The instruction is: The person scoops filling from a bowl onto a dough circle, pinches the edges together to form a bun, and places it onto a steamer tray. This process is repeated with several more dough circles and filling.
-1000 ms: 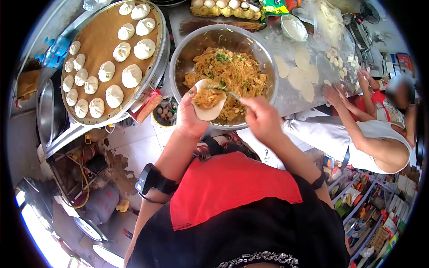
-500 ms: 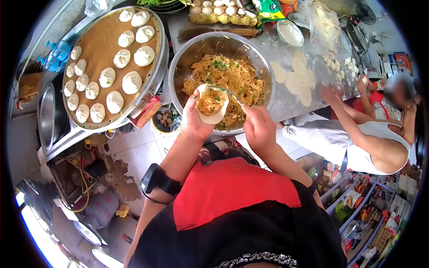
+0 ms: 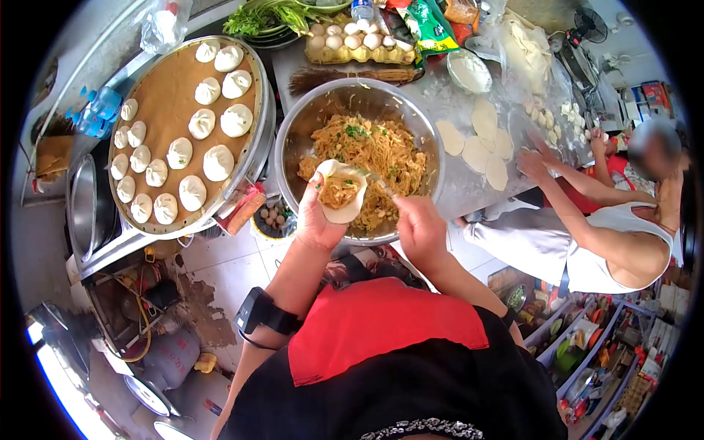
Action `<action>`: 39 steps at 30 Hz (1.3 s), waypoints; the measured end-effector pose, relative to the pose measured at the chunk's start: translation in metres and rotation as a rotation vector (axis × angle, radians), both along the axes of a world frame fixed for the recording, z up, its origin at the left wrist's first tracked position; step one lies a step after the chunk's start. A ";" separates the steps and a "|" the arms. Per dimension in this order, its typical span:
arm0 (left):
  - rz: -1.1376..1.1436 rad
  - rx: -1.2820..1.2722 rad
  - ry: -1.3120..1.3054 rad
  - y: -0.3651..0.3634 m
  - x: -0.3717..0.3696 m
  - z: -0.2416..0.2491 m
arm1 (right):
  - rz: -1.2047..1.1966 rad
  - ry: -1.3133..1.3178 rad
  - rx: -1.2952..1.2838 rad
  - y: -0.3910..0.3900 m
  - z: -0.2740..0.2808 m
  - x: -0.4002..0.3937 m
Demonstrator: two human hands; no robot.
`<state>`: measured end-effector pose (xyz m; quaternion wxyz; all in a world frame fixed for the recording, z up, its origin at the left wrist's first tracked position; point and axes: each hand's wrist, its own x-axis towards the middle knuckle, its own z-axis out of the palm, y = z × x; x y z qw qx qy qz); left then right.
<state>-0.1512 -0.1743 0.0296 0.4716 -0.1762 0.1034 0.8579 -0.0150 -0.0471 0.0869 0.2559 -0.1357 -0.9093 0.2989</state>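
Observation:
My left hand [image 3: 317, 224] cups a round dough wrapper [image 3: 347, 214] over the near left side of the large metal bowl [image 3: 299, 132]. Shredded orange-brown filling with green bits sits in the middle of the wrapper. In my right hand [image 3: 422, 226] is the handle of a slim metal spoon [image 3: 384, 188]; its far end reaches to the filling on the wrapper, and its exact shape is hard to make out. More of the same filling [image 3: 374, 147] is heaped in the bowl below both hands.
Pleated buns [image 3: 218, 163] stand on a round steamer tray [image 3: 158, 88] at left. Flat dough wrappers [image 3: 484, 121], a bowl of white powder [image 3: 469, 71], an egg carton [image 3: 359, 53] and a brush [image 3: 352, 78] lie on the counter. A co-worker [image 3: 616, 227] handles dough at right.
The view has tilted slightly, so the counter appears lower. The spoon still meets the filling on the wrapper, and both hands keep their holds. The co-worker's hands have shifted over the counter.

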 end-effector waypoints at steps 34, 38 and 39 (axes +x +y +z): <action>-0.595 -0.586 0.958 0.033 0.022 0.039 | 0.234 -0.222 -0.516 0.052 0.012 -0.010; -0.701 -0.704 1.175 0.038 0.020 0.039 | 0.293 -0.381 -0.453 0.064 0.014 -0.004; -0.679 -0.681 1.217 0.039 0.021 0.035 | 0.285 -0.345 -0.506 0.063 0.013 -0.005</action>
